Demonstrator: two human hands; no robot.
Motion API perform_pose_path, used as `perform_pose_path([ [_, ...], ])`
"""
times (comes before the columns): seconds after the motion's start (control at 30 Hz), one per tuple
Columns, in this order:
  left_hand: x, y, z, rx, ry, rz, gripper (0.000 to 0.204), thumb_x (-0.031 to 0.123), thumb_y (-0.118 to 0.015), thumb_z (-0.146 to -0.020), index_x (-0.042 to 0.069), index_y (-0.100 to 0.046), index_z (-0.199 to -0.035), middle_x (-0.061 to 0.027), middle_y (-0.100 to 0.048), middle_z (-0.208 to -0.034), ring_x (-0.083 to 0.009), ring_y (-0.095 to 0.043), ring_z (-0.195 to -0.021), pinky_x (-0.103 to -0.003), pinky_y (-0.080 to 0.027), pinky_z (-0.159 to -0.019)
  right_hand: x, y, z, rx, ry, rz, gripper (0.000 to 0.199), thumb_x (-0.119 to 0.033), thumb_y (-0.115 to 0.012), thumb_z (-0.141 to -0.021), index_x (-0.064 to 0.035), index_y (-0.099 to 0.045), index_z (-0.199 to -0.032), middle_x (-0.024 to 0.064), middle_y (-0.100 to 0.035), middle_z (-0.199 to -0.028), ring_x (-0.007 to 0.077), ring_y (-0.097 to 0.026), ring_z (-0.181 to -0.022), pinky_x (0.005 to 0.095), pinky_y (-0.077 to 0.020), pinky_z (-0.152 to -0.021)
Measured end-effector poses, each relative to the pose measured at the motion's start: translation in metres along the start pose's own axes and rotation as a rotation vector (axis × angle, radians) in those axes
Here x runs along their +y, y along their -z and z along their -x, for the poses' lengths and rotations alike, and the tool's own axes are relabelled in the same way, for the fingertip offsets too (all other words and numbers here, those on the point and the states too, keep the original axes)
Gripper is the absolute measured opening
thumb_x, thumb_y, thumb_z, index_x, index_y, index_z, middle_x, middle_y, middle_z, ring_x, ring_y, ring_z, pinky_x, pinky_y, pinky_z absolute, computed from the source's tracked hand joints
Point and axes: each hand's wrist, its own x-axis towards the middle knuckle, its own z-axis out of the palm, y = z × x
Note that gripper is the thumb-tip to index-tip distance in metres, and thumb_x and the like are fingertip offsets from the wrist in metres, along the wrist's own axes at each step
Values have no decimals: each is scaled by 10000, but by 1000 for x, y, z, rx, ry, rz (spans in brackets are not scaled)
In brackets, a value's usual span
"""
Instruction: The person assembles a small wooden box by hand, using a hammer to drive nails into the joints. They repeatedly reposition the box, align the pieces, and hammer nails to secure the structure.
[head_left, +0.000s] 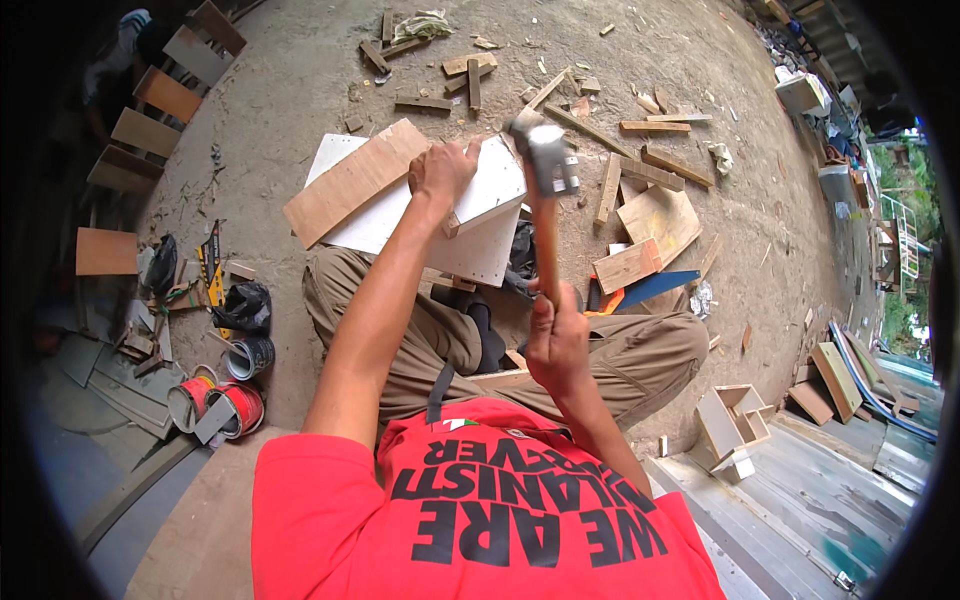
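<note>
Beyond a red shirt (310, 500), a wooden-handled hammer (546, 225) is gripped by the right hand (558, 345) and a white panel (478, 255) overlapped by the curled left hand (443, 175), hold unclear; inside red tins (252, 403), contents are indistinct.

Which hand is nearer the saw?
Right. The right hand, gripping the hammer, is just left of the saw; the left hand is farther away, up and left, at the white boards.

- Head view, from the left of two head-worn fisheye cameras
- Faces steeply down past the red shirt (320, 500) to the left hand (442, 172) and right hand (560, 345)
- Shirt nearest, ground (270, 130) farther off, straight edges bending
</note>
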Motion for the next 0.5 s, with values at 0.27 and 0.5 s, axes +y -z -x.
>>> perform_pose_path([
  [0.27, -9, -15, -4, 123, -32, -40, 714, 551, -359, -1047, 21, -765, -795, -233, -732, -787, -376, -748, -761, -480, -585, -681, 52, 36, 108, -178, -633, 170, 267, -267, -468, -1078, -12, -544, -1093, 274, -600, -718, 487, -624, -685, 528, -419, -565],
  [0.5, -3, -4, -5, 10, 37, 12, 717, 591, -352, -1024, 0, -758, -995, -283, -724, -954, -445, -709, -959, -512, -542, -861, -15, 32, 18, -31, -176, -44, 310, -268, -485, -1076, 12, -557, -1188, 119, -584, -671, 234, -585, -550, 358, -443, -522],
])
